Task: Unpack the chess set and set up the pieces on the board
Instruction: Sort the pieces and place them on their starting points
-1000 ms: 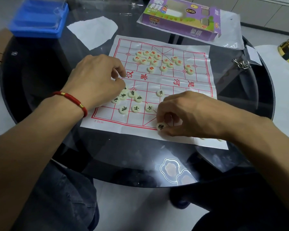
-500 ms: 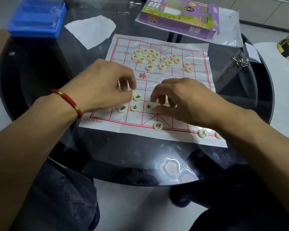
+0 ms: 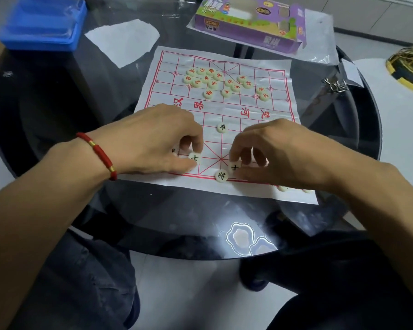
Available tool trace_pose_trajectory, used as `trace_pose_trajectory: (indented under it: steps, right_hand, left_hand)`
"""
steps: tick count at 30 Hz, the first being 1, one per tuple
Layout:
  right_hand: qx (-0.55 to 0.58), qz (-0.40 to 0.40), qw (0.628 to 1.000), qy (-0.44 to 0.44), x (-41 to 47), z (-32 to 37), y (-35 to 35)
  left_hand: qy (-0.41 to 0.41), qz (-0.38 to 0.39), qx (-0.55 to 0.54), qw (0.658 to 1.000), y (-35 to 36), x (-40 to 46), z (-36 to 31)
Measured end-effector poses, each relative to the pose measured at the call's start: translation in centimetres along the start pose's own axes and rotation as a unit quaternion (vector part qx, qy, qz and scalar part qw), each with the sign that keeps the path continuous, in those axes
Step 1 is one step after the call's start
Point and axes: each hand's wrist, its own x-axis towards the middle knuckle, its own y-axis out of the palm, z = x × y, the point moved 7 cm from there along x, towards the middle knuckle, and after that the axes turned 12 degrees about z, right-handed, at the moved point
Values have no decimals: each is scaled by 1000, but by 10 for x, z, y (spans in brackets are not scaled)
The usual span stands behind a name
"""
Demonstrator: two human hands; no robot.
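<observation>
Chess pieces with black characters are what I'm sorting onto the near half of the paper board (image 3: 270, 67), which lies flat on the dark glass table (image 3: 57, 103). My left hand (image 3: 153, 139) pinches one advisor disc (image 3: 195, 158) between thumb and forefinger, just left of the palace cross; my right hand (image 3: 279, 151) pinches the other advisor disc (image 3: 234, 167) with curled fingertips, just right of it. Between them, on the back line, sits the general (image 3: 221, 176), and a lone soldier (image 3: 222, 127) stands further up near the river. I judge the step in hand to be seating the two advisors on either side of the general. The next move calls for sliding each disc down onto the back line beside the general, on the line crossings, not in the squares, without nudging the general off its point. A couple of pale discs peek out under my right wrist; I cannot read them. The red pieces (image 3: 215, 82) lie in a loose heap on the far half, not yet arranged, so much remains. The purple box (image 3: 248, 22) and blue tray (image 3: 43, 22) sit beyond the board.
</observation>
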Motion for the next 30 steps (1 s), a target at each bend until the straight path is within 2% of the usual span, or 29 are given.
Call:
trace_pose_trajectory:
  steps: [4,10,30]
  right_hand:
    - [7,6,1000,4,-9,0,9]
    - [1,-13,1000,2,-13,2,11]
    - [2,5,1000,6,-13,-1,13]
  left_hand:
    - [32,8,1,999,7,-1,-15]
    - [34,20,8,999,12,2,-15]
    - [59,37,2,998,13,3,-16]
